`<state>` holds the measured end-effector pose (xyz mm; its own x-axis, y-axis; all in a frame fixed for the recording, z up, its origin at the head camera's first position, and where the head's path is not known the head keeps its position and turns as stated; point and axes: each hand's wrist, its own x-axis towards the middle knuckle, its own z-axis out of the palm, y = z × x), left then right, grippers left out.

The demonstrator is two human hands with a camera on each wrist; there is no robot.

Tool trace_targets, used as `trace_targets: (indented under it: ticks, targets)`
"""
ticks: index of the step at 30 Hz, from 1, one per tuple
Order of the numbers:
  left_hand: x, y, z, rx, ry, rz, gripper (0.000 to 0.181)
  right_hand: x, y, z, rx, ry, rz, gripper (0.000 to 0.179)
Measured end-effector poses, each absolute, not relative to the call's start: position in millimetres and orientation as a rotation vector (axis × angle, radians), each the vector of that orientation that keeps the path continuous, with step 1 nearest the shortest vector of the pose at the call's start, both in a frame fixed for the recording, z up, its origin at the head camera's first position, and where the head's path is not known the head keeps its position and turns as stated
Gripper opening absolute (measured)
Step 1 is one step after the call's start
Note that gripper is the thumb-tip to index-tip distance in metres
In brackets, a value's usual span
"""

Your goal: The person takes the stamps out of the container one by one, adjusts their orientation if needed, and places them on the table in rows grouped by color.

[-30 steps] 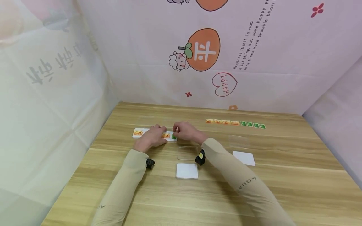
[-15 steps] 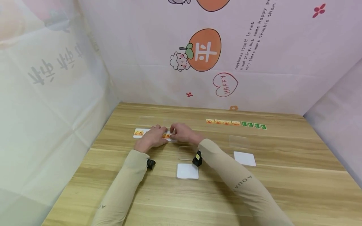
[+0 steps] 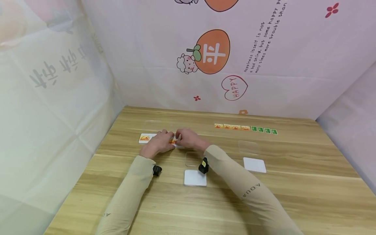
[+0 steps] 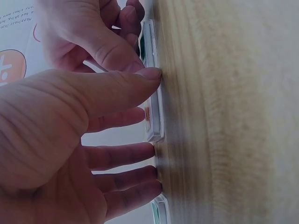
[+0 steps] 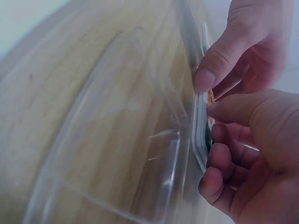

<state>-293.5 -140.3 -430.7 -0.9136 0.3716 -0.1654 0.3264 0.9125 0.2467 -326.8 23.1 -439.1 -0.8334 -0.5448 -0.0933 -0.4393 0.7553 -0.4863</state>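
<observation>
On the left of the wooden table a white card (image 4: 156, 109) in a clear case lies flat under both hands. My left hand (image 3: 159, 142) holds it with the thumb at its near edge. The other left fingers reach over it, some touching the table. My right hand (image 3: 188, 138) grips its right end, thumb tip and curled fingers right at an orange sticker (image 3: 172, 142) on its face. A green patch (image 5: 208, 140) shows under the right fingers. Left of my left hand is a second white card (image 3: 144, 138) with an orange sticker, partly hidden.
A row of orange stickers (image 3: 232, 127) continues into green stickers (image 3: 264, 130) at the back right. Plain white cards (image 3: 195, 178) lie in front and to the right, with clear plates (image 3: 249, 148) behind them. Printed cloth walls (image 3: 164, 85) enclose the back and sides.
My right hand has slid left along the card, from the green patch at its right end to the orange sticker. The left hand stays in place.
</observation>
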Motion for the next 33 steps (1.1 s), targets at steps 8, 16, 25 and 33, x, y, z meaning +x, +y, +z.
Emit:
trace_targets:
  ticks: [8,16,25,33]
  targets:
    - [-292.3,-142.2,-429.0,0.547,2.871,0.315,0.046,-326.7,18.0,-438.7,-0.712,2.707,-0.668,0.022]
    - [-293.4,-142.7,-428.9,0.535,2.860,0.323,0.046,-323.2,17.1,-438.4,-0.643,2.688,-0.759,0.017]
    - [-295.1,-140.8,-430.7,0.530,2.864,0.304,0.050,-324.4,19.0,-441.8,-0.695,2.741,-0.764,0.005]
    - [-296.0,-140.4,-432.9,0.524,2.879,0.307,0.050,-324.6,18.5,-443.3,-0.685,2.774,-0.771,0.006]
